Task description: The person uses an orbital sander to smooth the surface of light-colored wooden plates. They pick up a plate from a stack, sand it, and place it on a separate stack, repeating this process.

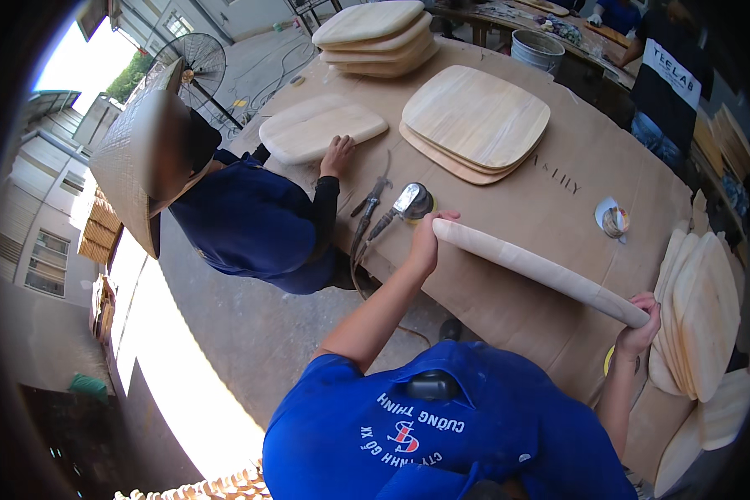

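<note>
With the left hand (pixel 426 242) and right hand (pixel 640 327) each closed in a grip on opposite ends of the wooden board (pixel 540 271), edge-up over the bench (pixel 483 210), good handling seemed to need even support, clear of the sander (pixel 412 202).

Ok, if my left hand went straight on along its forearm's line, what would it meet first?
Likely the low stack of pale boards on the table, though depth is unclear: the left hand, gripping one end of the held board, might pass above it.
</note>
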Tool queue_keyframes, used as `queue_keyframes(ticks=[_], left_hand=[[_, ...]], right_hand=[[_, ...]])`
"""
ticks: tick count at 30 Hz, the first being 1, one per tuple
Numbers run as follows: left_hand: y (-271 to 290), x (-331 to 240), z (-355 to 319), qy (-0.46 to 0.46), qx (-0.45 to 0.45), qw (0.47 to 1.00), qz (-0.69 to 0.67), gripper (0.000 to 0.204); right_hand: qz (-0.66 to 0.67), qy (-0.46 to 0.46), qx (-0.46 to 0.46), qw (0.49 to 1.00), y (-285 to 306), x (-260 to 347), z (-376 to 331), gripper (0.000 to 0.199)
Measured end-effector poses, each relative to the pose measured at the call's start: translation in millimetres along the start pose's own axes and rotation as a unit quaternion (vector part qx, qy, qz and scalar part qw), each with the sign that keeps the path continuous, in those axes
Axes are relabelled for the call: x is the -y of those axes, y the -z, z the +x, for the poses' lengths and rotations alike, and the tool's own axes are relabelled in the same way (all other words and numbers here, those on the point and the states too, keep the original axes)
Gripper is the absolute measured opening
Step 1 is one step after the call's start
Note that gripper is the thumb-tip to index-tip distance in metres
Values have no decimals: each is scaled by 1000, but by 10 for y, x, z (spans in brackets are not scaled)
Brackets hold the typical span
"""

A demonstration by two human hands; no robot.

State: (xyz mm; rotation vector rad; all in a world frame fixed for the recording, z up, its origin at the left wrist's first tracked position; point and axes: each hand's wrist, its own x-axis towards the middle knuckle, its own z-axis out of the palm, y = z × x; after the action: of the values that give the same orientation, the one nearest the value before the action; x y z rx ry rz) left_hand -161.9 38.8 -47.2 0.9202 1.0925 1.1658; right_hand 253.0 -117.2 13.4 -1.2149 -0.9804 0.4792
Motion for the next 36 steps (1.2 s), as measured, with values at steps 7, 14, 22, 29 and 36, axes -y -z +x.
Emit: queue_keyframes(ticks=[7,14,22,29,36], left_hand=[[-165,-221,-802,301,6,892,-338,59],[-256,31,-770,252,-1,925,-285,69],[-240,839,-408,310,58,949,22,56],[-418,306,-53,219,-16,925,-310,66],[-451,68,504,103,77,844,-521,54]], right_hand=[[184,-240,-183,935,161,-261,-122,34],[305,-537,-4,787,889,-702,-389,42],[95,-547,-23,831,955,-1469,-1145,47],[-181,-550,49,814,728,-1716,-1455,53],[-273,-510,210,788,858,-1275,-943,28]])
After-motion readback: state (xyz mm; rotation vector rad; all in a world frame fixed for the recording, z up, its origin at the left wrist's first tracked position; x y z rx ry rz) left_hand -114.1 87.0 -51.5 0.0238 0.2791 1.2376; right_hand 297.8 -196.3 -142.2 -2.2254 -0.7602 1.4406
